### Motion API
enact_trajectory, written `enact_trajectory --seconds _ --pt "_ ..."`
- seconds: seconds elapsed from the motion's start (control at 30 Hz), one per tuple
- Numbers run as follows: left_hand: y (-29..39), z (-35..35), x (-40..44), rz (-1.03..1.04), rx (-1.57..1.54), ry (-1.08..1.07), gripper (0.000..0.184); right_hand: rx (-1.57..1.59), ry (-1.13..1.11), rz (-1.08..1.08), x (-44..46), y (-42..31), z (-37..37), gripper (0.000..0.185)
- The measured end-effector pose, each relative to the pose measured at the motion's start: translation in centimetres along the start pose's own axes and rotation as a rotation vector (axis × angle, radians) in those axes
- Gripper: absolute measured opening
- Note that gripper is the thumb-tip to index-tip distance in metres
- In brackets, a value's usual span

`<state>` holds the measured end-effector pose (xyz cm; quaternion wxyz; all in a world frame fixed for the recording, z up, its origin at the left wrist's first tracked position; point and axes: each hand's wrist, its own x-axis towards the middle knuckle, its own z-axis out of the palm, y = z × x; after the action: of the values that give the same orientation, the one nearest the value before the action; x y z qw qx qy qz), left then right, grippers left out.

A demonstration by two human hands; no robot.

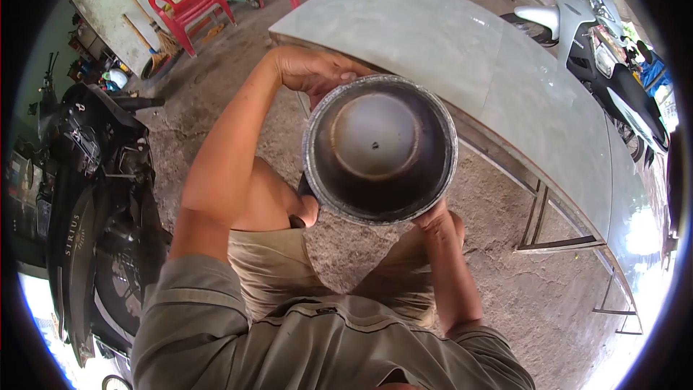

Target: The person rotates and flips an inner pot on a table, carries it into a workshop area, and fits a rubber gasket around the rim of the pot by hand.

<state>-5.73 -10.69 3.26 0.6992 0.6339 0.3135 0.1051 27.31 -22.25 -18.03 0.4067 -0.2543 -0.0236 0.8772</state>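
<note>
Gripping hand: left hand (317, 74), on the table (447, 29) side, fingers bent against the metal pot (375, 133).
Metal pot: held up beside the table's near edge, mouth turned toward the person (325, 350); round rim (452, 148), so no long axis across it.
Right hand (435, 218): on the pot's side away from the table; fingers hidden behind it, their closure cannot be told.
Table edge: pot lies between hands, left nearer.
</note>
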Motion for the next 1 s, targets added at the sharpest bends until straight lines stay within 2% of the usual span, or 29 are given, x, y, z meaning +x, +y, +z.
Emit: enact_trajectory --seconds 0.03,0.1,0.17,0.23,0.3,0.33,0.37,0.43,0.5,0.57,0.63,0.67,0.7,0.77,0.83,0.9,0.93,0.97,1.0 --pt "-0.6 0.4 0.1 -0.145 -0.025 -0.045 0.094 -0.022 0.029 -0.038 -0.2 -0.6 -0.6 0.055" --pt "-3.3 1.2 1.1 -0.2 -0.001 -0.079 0.087 -0.049 0.065 -0.058 -0.4 -2.1 -1.9 0.054" --pt "-6.8 2.0 2.1 -0.357 -0.231 -0.016 0.088 -0.018 -0.212 -0.004 -0.3 -3.1 -2.8 0.058" --pt "-8.2 4.1 3.0 -0.423 -0.212 0.065 0.093 -0.083 -0.252 -0.015 -0.1 -3.0 -1.5 0.063" --pt "-10.3 6.4 3.8 -0.406 -0.276 0.392 0.093 -0.291 -0.096 -0.12 1.5 -3.0 -2.4 0.066" --pt "-11.1 7.0 3.7 -0.381 -0.333 0.458 0.091 -0.377 -0.044 -0.167 2.6 -2.9 -3.0 0.067" --pt "-11.8 7.4 3.6 -0.394 -0.355 0.447 0.091 -0.459 -0.045 -0.151 3.4 -3.4 -3.7 0.069" --pt "-13.4 6.6 3.8 -0.197 -0.445 0.436 0.086 -0.555 0.013 -0.159 4.4 -3.8 -2.3 0.073" --pt "-13.5 6.0 3.7 -0.104 -0.373 0.521 0.081 -0.654 -0.005 -0.146 5.8 -5.2 -0.3 0.078" --pt "-14.5 5.0 4.1 -0.097 -0.37 0.516 0.084 -0.866 -0.077 -0.078 7.7 -7.6 1.5 0.092" --pt "-14.7 3.8 4.7 0.08 0.133 0.621 0.093 -1.027 0.013 0.134 8.1 -9.6 3.2 0.099" --pt "-14.8 3.3 4.9 0.081 0.257 0.57 0.099 -1.021 0.026 0.132 8.4 -9.7 2.6 0.099" --pt "-15.7 2.8 5.9 0.086 0.258 0.558 0.099 -1.043 0.05 0.137 9.1 -9.8 2.2 0.1" --pt "-18.5 1.9 9.0 0.198 0.304 0.763 0.108 -1.065 0.08 0.136 10.7 -9.4 1.1 0.101" --pt "-20.8 1.9 11.2 0.183 0.223 0.864 0.103 -1.201 0.147 -0.133 11.4 -7.9 -1.4 0.106" --pt "-26.1 2.2 14.0 0.27 0.116 0.936 0.092 -1.226 0.267 -0.15 12.7 -7.6 -5.4 0.099" --pt "-27.7 3.4 14.5 0.254 0.181 1.0 0.087 -1.194 0.219 -0.351 13.6 -6.7 -7.8 0.095" --pt "-29.6 4.4 14.8 0.243 0.162 1.007 0.086 -1.253 0.232 -0.313 14.4 -6.9 -10.4 0.097" --pt "-30.4 5.8 14.5 0.159 0.163 1.039 0.081 -1.276 0.299 -0.394 14.6 -5.7 -12.0 0.097"
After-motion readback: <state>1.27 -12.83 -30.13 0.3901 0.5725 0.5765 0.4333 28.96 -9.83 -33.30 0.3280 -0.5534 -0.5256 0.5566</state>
